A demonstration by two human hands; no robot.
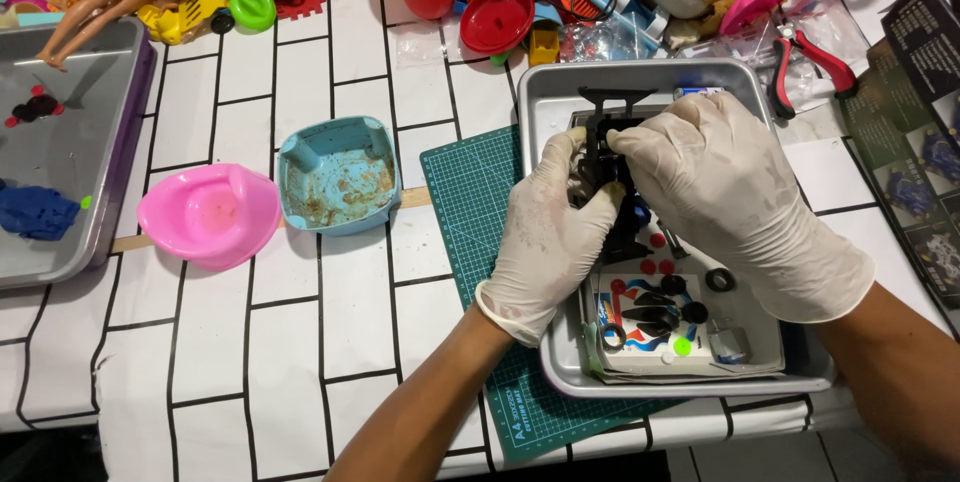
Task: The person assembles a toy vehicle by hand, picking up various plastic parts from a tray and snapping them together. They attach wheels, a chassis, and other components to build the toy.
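Observation:
Both of my hands wear pale latex gloves and meet over a metal tray (560, 362). My left hand (548, 232) grips the left side of a black plastic toy-car chassis (606, 154). My right hand (720, 192) closes over the same chassis from the right, its fingers pressing on top. A black frame of plastic parts (615, 99) lies just behind the chassis. Below the hands, small black wheels (720, 279), red and green bits and a sticker sheet (650, 327) lie in the tray. Most of the chassis is hidden by my fingers.
A green cutting mat (465, 192) lies under the tray. A dirty light-blue toy container (338, 174) and a pink toy bowl (210, 214) sit to the left. Another metal tray (100, 142) is at far left. Red-handled pliers (815, 57) and piled toys line the back edge.

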